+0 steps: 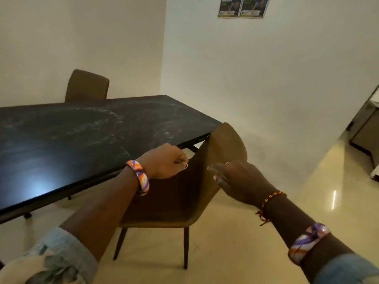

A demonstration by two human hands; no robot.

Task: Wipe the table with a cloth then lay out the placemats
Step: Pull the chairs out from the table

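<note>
Reaching out over the near chair (174, 201), both hands sit between the camera and the table, and neither one seems to be carrying anything, which is kind of the whole story for progress. The left hand (166, 161) is curled into a loose fist, hovering right at the table edge above the chair seat; whether it's actually touching the edge is hard to tell, and nothing visible is pinched in it. The right hand (235, 181) is flat and spread, fingers pointing left, right up against the inner face of the chair's backrest, maybe brushing it, maybe just in front of it. No cloth in either hand and none anywhere in view, so that's the first thing missing. Further out, the table (82, 140) is a dark slab, bare but for whitish, dusty-looking swirls and streaks across the middle and far corner. Could be residue waiting to be wiped, could be drying wipe marks or even the stone pattern, honestly can't say. No placemats on it or anywhere else, so laying them out hasn't started. Best guess: wiping is unfinished or unconfirmed, mats all still to do. Past the far edge there's a second chair (87, 86) against the wall.
</note>
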